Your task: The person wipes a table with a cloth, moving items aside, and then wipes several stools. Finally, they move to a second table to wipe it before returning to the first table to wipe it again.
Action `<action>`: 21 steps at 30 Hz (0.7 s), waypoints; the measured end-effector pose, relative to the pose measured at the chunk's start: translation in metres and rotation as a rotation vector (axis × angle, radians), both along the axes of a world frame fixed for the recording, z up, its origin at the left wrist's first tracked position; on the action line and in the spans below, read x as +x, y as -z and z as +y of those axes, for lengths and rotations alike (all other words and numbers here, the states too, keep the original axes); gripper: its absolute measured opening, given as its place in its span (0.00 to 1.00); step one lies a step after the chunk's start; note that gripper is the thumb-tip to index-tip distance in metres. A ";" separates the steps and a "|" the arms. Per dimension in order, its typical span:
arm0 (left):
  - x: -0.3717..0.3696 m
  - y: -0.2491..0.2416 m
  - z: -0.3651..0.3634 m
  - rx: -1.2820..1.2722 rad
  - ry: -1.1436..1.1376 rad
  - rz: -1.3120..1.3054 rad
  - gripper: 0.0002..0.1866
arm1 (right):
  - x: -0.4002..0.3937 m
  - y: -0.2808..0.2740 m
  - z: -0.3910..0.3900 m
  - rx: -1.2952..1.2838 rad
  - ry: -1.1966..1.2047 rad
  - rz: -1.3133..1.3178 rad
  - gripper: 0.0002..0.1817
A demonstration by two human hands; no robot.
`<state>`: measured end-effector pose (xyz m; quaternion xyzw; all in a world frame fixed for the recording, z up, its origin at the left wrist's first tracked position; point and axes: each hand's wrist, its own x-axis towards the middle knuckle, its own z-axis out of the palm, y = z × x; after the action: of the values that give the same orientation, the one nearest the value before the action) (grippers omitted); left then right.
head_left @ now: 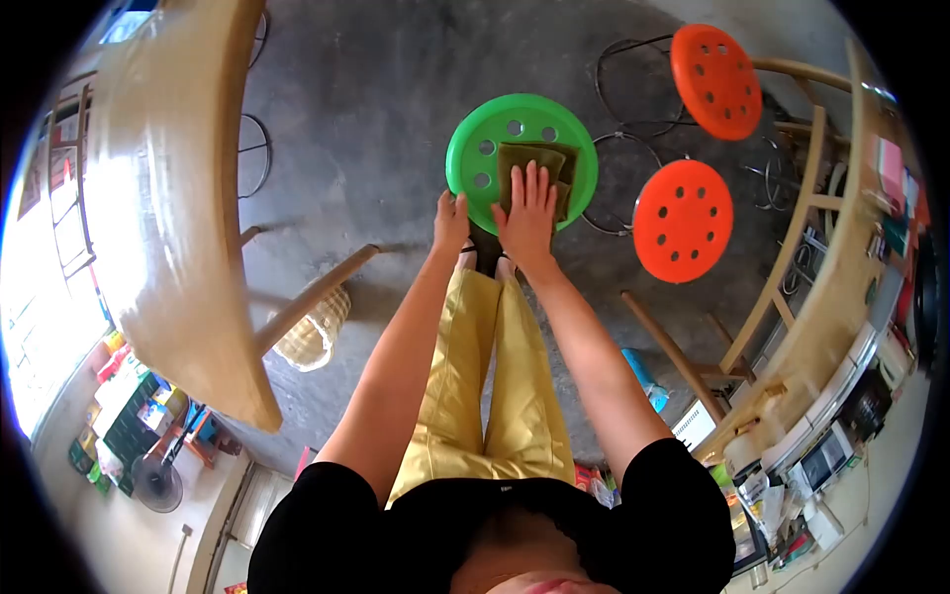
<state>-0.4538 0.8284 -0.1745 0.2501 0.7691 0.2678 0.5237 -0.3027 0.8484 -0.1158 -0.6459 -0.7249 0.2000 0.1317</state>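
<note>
A green round stool [473, 126] with holes in its seat stands in front of my feet. On the seat lies a folded olive-brown cloth [513, 154], partly covered by my right hand [529, 216]. That hand rests flat on the cloth with its fingers stretched out and slightly apart. At the near left rim of the stool is my left hand [451, 220], its fingers curled against the edge. The underside of the left hand's grip is hidden. Both arms reach forward and down from short black sleeves.
Two orange stools [683, 223] with dark metal rings stand to the right. A long wooden table [188, 198] runs along the left, with a woven basket [312, 332] near its leg. At the right, a wooden counter [782, 386] carries many items.
</note>
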 end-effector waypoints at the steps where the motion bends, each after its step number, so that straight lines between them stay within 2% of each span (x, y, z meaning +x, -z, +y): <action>1: 0.008 -0.005 0.012 -0.043 -0.026 -0.010 0.26 | 0.008 0.011 0.002 -0.012 -0.010 0.005 0.40; 3: 0.015 0.009 0.012 -0.016 -0.022 -0.041 0.24 | 0.018 0.020 0.014 0.100 -0.058 -0.101 0.40; 4: 0.013 0.009 0.010 0.026 -0.004 -0.077 0.22 | 0.015 0.019 0.022 0.127 -0.009 -0.118 0.38; 5: 0.010 -0.006 0.013 0.010 -0.012 -0.072 0.22 | 0.009 0.017 0.036 0.112 -0.017 -0.113 0.38; 7: 0.008 -0.048 0.021 -0.116 -0.224 -0.449 0.18 | -0.011 0.012 0.065 0.137 0.171 -0.260 0.37; 8: 0.004 -0.035 0.019 -0.068 -0.277 -0.575 0.18 | -0.024 0.012 0.076 0.148 0.178 -0.296 0.35; 9: 0.001 -0.026 0.011 -0.073 -0.294 -0.583 0.18 | -0.033 0.014 0.073 0.143 0.160 -0.305 0.35; 11: 0.001 -0.024 0.008 0.005 -0.439 -0.847 0.18 | -0.037 0.016 0.070 0.136 -0.185 -0.203 0.33; 13: 0.001 -0.021 0.006 0.021 -0.442 -0.889 0.18 | -0.023 0.009 0.038 0.032 -0.445 -0.077 0.31; 15: -0.001 -0.022 0.009 -0.016 -0.467 -0.851 0.17 | 0.012 0.006 0.006 0.006 -0.512 -0.024 0.30; 17: -0.004 -0.029 0.014 -0.042 -0.456 -0.891 0.17 | 0.048 0.003 -0.002 -0.095 -0.617 -0.126 0.32; 18: -0.005 -0.028 0.016 -0.089 -0.437 -0.871 0.17 | 0.057 0.006 0.007 -0.087 -0.615 -0.129 0.32; 20: -0.003 -0.028 0.015 -0.143 -0.400 -0.819 0.17 | 0.064 0.001 0.037 -0.021 -0.132 -0.281 0.37; 21: -0.001 -0.029 0.013 -0.145 -0.399 -0.822 0.17 | 0.057 0.008 0.054 -0.022 -0.131 -0.284 0.37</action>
<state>-0.4550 0.8416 -0.1451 -0.0671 0.5477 0.3858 0.7394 -0.2456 0.9024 -0.1241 -0.6203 -0.7747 0.1227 0.0072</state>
